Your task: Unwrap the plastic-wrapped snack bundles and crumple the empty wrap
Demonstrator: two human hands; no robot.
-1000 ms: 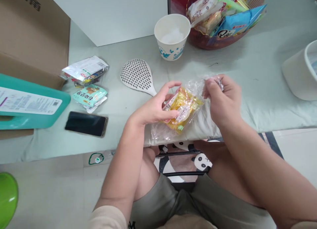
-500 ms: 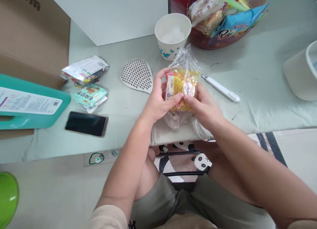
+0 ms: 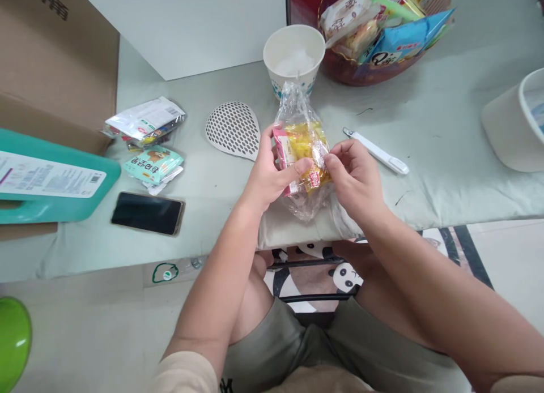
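A clear plastic bag (image 3: 293, 107) with yellow and pink snack packets (image 3: 302, 144) inside is held above the table's near edge. My left hand (image 3: 272, 175) grips its left side, thumb across the front and fingers behind. At the right side, my right hand (image 3: 355, 175) pinches the plastic between thumb and forefinger. The bag's twisted top points away from me, towards a paper cup (image 3: 293, 56) with something white inside. Just beyond my right hand lies a white utility knife (image 3: 378, 151). A perforated grey-white scoop head (image 3: 233, 129) rests left of the bag.
On the left are a phone (image 3: 148, 213), a teal packet (image 3: 153, 162), more snack packets (image 3: 147, 120), a teal jug (image 3: 55, 178) and a cardboard box (image 3: 55, 59). A snack-filled bowl (image 3: 369, 73) stands at the back; a white bin (image 3: 510, 127) is at right.
My right thumb has drawn away from the bag's front to its right edge. The bag has shifted slightly left and turned, its top now leaning left.
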